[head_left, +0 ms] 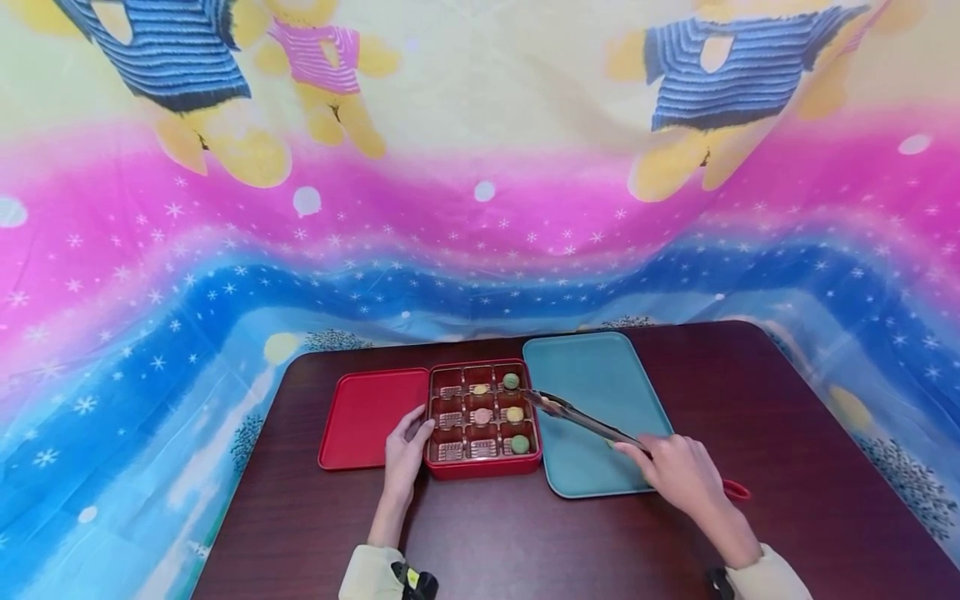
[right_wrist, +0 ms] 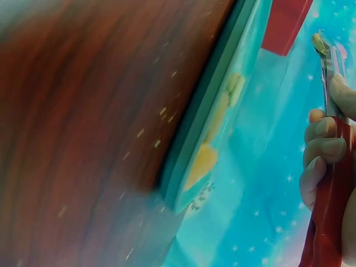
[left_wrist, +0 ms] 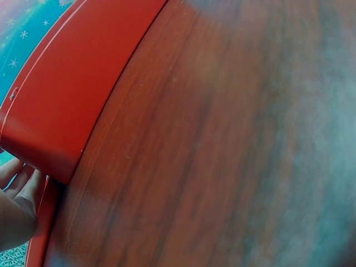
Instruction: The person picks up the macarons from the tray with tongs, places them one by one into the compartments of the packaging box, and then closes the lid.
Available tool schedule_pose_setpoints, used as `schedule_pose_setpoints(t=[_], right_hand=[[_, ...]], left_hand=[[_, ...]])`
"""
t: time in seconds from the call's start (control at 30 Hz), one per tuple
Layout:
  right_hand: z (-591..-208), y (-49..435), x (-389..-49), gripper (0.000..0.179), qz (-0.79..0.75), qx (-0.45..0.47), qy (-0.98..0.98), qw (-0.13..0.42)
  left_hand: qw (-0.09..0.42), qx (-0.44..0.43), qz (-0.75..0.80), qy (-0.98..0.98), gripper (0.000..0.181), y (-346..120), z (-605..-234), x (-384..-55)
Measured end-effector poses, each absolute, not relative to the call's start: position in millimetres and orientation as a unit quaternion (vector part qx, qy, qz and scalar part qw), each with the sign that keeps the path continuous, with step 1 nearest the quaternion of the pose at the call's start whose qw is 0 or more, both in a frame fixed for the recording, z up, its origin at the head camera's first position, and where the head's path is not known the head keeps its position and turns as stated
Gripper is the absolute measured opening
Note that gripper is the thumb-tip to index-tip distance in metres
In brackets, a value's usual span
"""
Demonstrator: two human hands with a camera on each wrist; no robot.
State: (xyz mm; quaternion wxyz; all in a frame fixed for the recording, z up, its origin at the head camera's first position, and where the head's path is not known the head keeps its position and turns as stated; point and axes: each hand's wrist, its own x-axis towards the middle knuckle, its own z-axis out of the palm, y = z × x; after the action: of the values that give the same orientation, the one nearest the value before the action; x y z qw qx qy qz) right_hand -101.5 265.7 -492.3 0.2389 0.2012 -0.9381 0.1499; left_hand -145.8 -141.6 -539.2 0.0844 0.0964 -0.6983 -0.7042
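A red box (head_left: 483, 471) with a clear divided insert sits on the table, several small round macaron-like sweets in its compartments: a pink one (head_left: 482, 416) in the middle, yellow and green ones around it. My left hand (head_left: 405, 446) rests against the box's left side, fingers along the wall; the left wrist view catches them at the corner (left_wrist: 67, 161). My right hand (head_left: 678, 471) grips red-handled metal tongs (head_left: 592, 423), their tips at the box's right rim. In the right wrist view an olive-yellow patch (right_wrist: 319, 44) shows at the tips; I cannot tell whether they hold a sweet.
A teal tray (head_left: 600, 367) lies right of the box, under the tongs and right hand. Yellow shapes (right_wrist: 201, 166) and a greenish one (right_wrist: 236, 88) show over its rim. Left of the box is a red lid (head_left: 367, 417). A printed cloth (head_left: 480, 250) hangs behind the table.
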Motion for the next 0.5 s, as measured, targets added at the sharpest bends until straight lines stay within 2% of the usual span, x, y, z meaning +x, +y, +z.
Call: schedule_pose_setpoints(t=[0.23, 0.5], right_hand=[[-487.1, 243.2, -105.7, 0.051, 0.163, 0.222, -0.931, 0.24], [-488.2, 221.8, -108.9, 0.051, 0.18, 0.228, -0.932, 0.218]], left_hand=[[0.085, 0.098, -0.708, -0.694, 0.043, -142.1, -540.1, -145.9], [0.089, 0.094, -0.707, -0.696, 0.043, -141.7, -539.8, -146.2]])
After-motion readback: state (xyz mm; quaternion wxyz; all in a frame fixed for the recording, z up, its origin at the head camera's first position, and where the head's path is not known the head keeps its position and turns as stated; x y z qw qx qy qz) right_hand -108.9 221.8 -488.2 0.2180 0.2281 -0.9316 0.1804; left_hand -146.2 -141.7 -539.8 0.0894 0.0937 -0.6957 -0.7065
